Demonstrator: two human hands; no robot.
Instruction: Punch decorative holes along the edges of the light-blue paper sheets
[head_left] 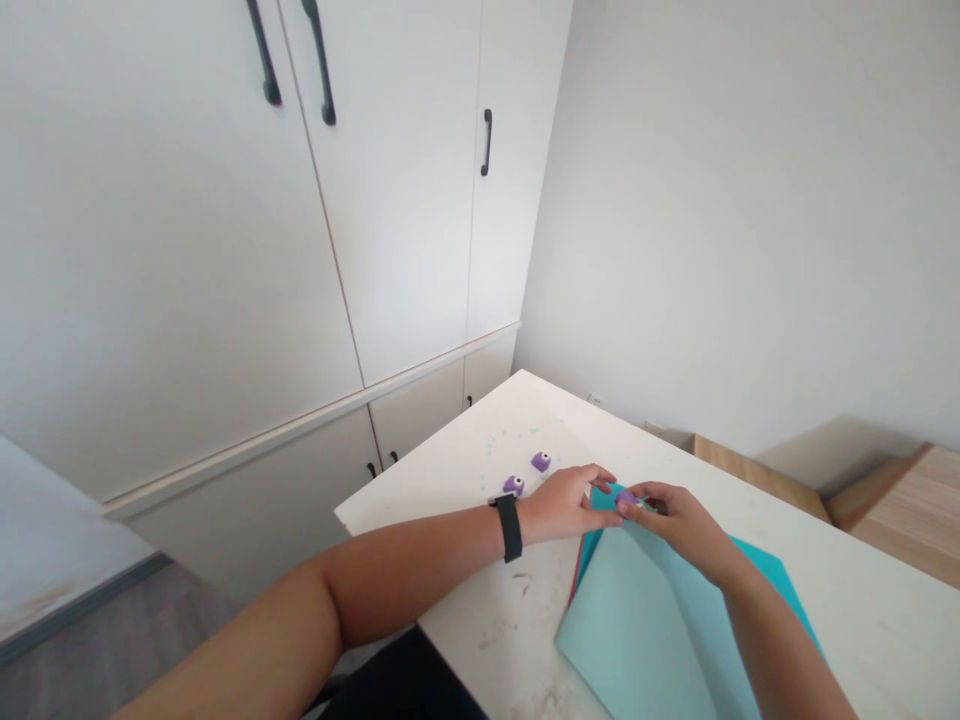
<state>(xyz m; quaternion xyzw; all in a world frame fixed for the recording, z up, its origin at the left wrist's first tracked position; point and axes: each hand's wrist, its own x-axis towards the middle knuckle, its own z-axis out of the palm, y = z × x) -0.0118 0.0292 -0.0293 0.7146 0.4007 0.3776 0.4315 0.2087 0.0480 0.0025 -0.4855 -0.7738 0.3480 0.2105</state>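
Now the right hand point(679, 524) pinches a small purple thing point(626, 497) above blue paper point(637, 630). The left hand point(562, 505) sits just beside, fingers together.

The right hand point(675, 522) pinches a small purple paper punch point(626, 498) at the corner of teal paper sheets point(637, 625), while the left hand point(564, 505), a black wristband point(509, 527) behind it, rests its fingers on the same corner. Two more purple punches point(514, 485) sit just beyond the left hand on the white table point(487, 640).
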